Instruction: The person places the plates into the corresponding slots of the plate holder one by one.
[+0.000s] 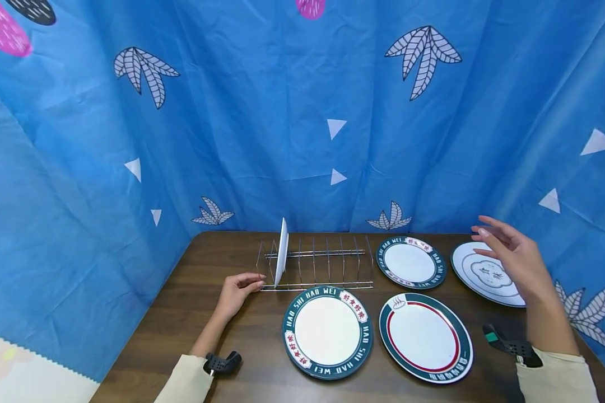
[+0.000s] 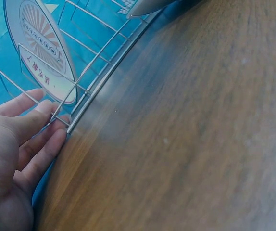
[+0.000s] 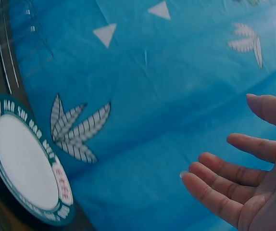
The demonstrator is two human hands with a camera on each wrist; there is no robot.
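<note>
At the left end of a wire dish rack (image 1: 353,287), my left hand (image 1: 240,292) grips the corner wires between thumb and fingers, as the left wrist view shows up close. One white plate (image 1: 281,254) stands on edge in the rack, near that hand; its face carries a printed round design in the left wrist view. My right hand (image 1: 513,254) is raised with nothing in it, fingers spread and slightly bent. It overlaps the edge of a white plate with a grey pattern (image 1: 471,267) at the far right.
Nearest the front lie a green-rimmed plate with lettering (image 1: 327,330) and a plate with green and red rings (image 1: 423,338). A smaller green-rimmed plate (image 1: 410,263) lies right of the rack. Blue patterned cloth (image 1: 282,140) hangs behind the brown wooden table (image 1: 181,313).
</note>
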